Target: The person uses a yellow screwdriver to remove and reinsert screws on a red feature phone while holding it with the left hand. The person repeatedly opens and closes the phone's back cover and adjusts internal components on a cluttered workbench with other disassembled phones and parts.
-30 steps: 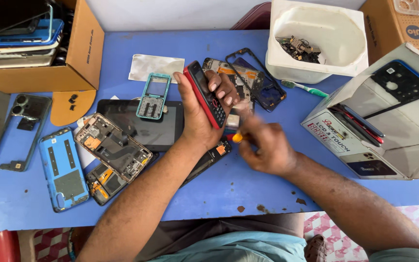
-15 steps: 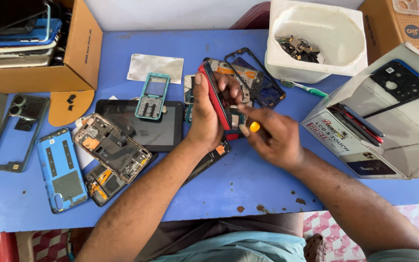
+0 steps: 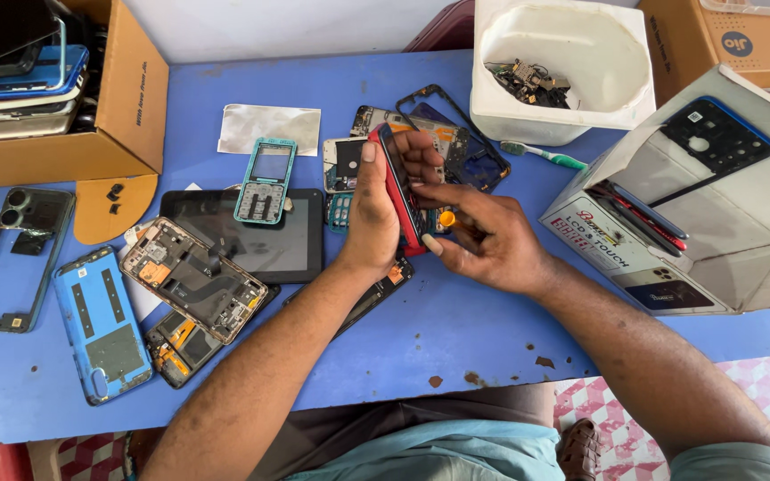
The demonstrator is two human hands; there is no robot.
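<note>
Holding a red phone (image 3: 400, 191) up on its edge, the left hand (image 3: 372, 218) has it pinched with the thumb along the near-left side and the fingertips curled over the far end, so its long axis runs from near to far, tipped slightly left at the top. It's lifted off the blue surface (image 3: 456, 330), roughly mid-scene. The right hand (image 3: 492, 245) sits just to the right of it, closed around a small screwdriver with an orange handle (image 3: 449, 219), index finger stretched out and touching the phone's right edge, so the right one is working and the left one is just gripping. Count-wise: one red phone, one screwdriver. Around them it's a proper parts pile: one dark tablet (image 3: 247, 236) lying flat to the left, one teal keypad frame (image 3: 263, 181) resting on its far edge, one opened phone body with its board showing (image 3: 193, 281), one blue back cover (image 3: 100, 325) near the left edge. Far side has one white tub (image 3: 617, 107) with small dark scraps in it, and one green-and-white toothbrush (image 3: 545, 156) just beside it. One cardboard box (image 3: 126, 107) of stacked phones sits far left.
</note>
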